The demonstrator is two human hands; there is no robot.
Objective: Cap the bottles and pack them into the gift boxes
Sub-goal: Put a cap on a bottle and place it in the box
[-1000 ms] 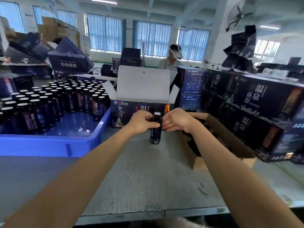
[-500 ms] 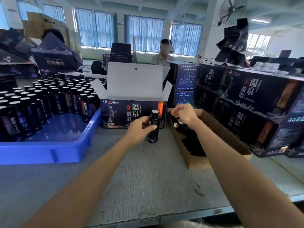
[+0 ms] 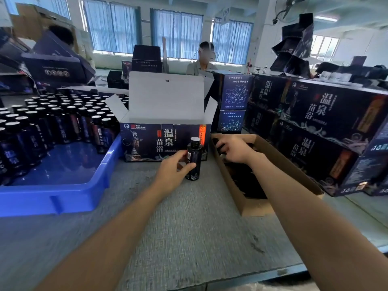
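A small dark bottle (image 3: 194,158) with a pale top stands upright on the grey table, just in front of an open gift box (image 3: 147,141) whose white lid flaps stand up. My left hand (image 3: 171,173) grips the bottle's lower half from the left. My right hand (image 3: 233,149) reaches into the far end of a brown cardboard box (image 3: 283,164), its fingers stretched over the black caps (image 3: 245,181) inside. I cannot see a cap held in it. The inside of the gift box is hidden by its front wall.
A blue tray (image 3: 63,198) at the left holds several dark bottles (image 3: 63,120) with silvery tops. Closed gift boxes (image 3: 315,133) are stacked along the right side and behind. A person (image 3: 204,59) sits across the table. The table's front edge runs close below my forearms.
My right hand left the bottle's top, moved right and went down into the cardboard box of caps. My left hand slid lower on the bottle, which stays standing in place.
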